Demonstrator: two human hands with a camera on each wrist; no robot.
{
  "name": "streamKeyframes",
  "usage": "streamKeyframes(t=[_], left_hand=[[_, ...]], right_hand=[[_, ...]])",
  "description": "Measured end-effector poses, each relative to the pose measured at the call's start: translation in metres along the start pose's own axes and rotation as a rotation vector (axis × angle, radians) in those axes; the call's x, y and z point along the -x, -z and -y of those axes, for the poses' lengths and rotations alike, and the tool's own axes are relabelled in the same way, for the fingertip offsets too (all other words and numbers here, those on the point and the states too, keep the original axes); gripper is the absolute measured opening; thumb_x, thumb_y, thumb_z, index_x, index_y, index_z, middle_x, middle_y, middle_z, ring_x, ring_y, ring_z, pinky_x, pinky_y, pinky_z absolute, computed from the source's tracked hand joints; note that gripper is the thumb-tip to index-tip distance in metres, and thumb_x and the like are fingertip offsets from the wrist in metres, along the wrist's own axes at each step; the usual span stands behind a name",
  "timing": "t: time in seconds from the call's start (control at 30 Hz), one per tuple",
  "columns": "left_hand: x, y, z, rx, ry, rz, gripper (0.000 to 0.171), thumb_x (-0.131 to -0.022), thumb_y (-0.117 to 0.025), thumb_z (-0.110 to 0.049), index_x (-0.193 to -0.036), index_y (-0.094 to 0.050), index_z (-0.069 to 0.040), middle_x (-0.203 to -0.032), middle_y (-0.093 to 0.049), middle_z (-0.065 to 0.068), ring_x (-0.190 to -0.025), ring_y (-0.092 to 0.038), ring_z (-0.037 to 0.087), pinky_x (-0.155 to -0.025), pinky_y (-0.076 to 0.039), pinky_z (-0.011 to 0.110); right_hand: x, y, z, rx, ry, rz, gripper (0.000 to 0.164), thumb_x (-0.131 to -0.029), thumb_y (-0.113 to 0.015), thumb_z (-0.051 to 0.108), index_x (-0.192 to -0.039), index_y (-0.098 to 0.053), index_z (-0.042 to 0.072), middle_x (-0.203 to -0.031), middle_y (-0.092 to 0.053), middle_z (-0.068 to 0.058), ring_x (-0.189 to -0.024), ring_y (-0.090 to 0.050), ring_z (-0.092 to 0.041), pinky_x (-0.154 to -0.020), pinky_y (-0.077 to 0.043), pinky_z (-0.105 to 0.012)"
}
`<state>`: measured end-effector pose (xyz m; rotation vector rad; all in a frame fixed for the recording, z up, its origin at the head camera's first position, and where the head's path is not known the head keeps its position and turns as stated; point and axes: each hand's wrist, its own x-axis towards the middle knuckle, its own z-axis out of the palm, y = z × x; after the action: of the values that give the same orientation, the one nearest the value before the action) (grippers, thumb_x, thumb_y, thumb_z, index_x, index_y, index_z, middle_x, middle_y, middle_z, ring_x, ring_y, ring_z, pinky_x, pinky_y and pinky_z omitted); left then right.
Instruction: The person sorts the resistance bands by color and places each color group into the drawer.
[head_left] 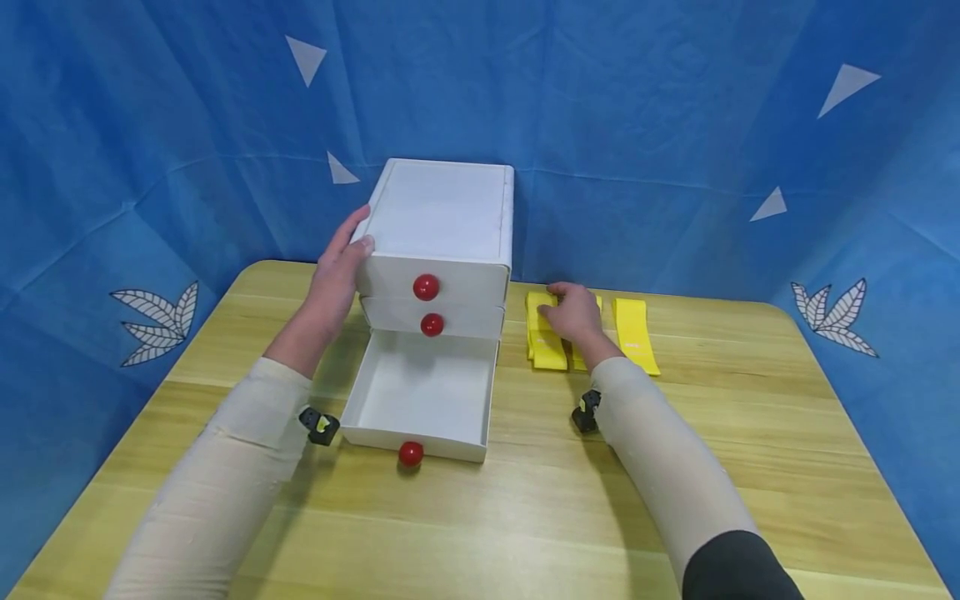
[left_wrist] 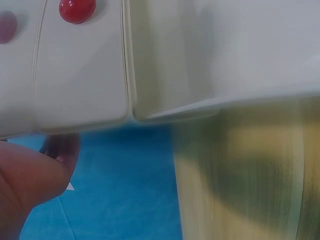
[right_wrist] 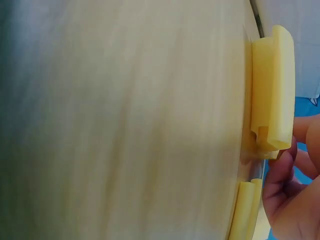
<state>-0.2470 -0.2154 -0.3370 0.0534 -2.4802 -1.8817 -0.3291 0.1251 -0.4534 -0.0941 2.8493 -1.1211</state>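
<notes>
A white drawer unit (head_left: pixel 442 208) with round red knobs stands on the table, and its bottom drawer (head_left: pixel 420 387) is pulled out with nothing visible inside. My left hand (head_left: pixel 341 267) rests against the unit's upper left side, thumb at the top edge and fingers along the side. To the right of the unit, my right hand (head_left: pixel 573 317) pinches the far end of a yellow resistance band (head_left: pixel 547 342), folded flat. In the right wrist view, thumb and fingers meet at the end of that band (right_wrist: pixel 272 90). Another folded yellow band (head_left: pixel 577 358) lies partly hidden under the right hand.
A third yellow band (head_left: pixel 635 333) with small white print lies farther right. The upper two drawers, with red knobs (head_left: pixel 426 287), are closed. A wooden table (head_left: pixel 540 517) carries everything, and a blue curtain (head_left: pixel 622 125) hangs behind its far edge.
</notes>
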Motion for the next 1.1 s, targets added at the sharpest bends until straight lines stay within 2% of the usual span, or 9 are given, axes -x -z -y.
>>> streamKeyframes(t=[0.2,0.33,0.53,0.87,1.0,1.1], left_hand=[[0.0,0.001,0.0,-0.003,-0.002,-0.001,0.058,-0.101,-0.041,-0.053,-0.155,-0.023,-0.049,-0.162,-0.018,-0.006,-0.146,-0.019,0.026,-0.108,-0.028,0.064],[0.0,0.002,-0.001,-0.004,0.001,-0.004,0.058,-0.101,-0.041,-0.053,-0.155,-0.023,-0.049,-0.162,-0.018,-0.006,-0.146,-0.019,0.027,-0.108,-0.029,0.064],[0.001,0.001,-0.002,-0.009,0.004,0.0,0.058,-0.101,-0.04,-0.053,-0.156,-0.023,-0.048,-0.163,-0.017,-0.005,-0.146,-0.018,0.027,-0.108,-0.028,0.065],[0.001,0.001,-0.001,-0.006,0.004,-0.001,0.059,-0.1,-0.042,-0.053,-0.156,-0.022,-0.048,-0.162,-0.019,-0.006,-0.145,-0.02,0.027,-0.107,-0.03,0.063],[0.002,0.001,-0.001,-0.007,0.003,0.0,0.058,-0.101,-0.041,-0.053,-0.156,-0.022,-0.048,-0.162,-0.019,-0.006,-0.145,-0.021,0.027,-0.107,-0.031,0.063],[0.001,0.0,-0.001,-0.002,-0.004,0.001,0.058,-0.101,-0.041,-0.052,-0.156,-0.023,-0.047,-0.162,-0.02,-0.005,-0.145,-0.021,0.027,-0.107,-0.03,0.064]], right_hand=[[0.002,0.0,0.002,-0.009,-0.003,-0.001,0.041,-0.096,-0.066,0.017,-0.135,-0.063,0.004,-0.131,-0.06,-0.015,-0.116,-0.054,-0.032,-0.099,-0.045,-0.047],[0.005,-0.001,0.003,-0.022,0.002,-0.028,0.03,-0.095,-0.068,0.017,-0.123,-0.069,0.007,-0.122,-0.063,-0.013,-0.106,-0.055,-0.03,-0.094,-0.047,-0.045],[0.013,-0.001,0.003,-0.03,0.022,-0.086,0.016,-0.093,-0.071,0.014,-0.107,-0.07,0.007,-0.113,-0.066,-0.012,-0.101,-0.057,-0.03,-0.091,-0.048,-0.045],[0.037,0.011,0.008,-0.096,0.04,-0.154,0.018,-0.093,-0.072,0.019,-0.107,-0.07,0.008,-0.106,-0.064,-0.009,-0.098,-0.055,-0.029,-0.086,-0.048,-0.045],[0.048,0.017,0.009,-0.127,0.059,-0.181,0.017,-0.092,-0.073,0.02,-0.105,-0.071,0.008,-0.103,-0.065,-0.009,-0.093,-0.056,-0.028,-0.078,-0.047,-0.041],[0.056,0.021,0.01,-0.142,0.079,-0.208,0.016,-0.092,-0.074,0.021,-0.102,-0.072,0.01,-0.1,-0.066,-0.008,-0.083,-0.056,-0.027,-0.069,-0.047,-0.038]])
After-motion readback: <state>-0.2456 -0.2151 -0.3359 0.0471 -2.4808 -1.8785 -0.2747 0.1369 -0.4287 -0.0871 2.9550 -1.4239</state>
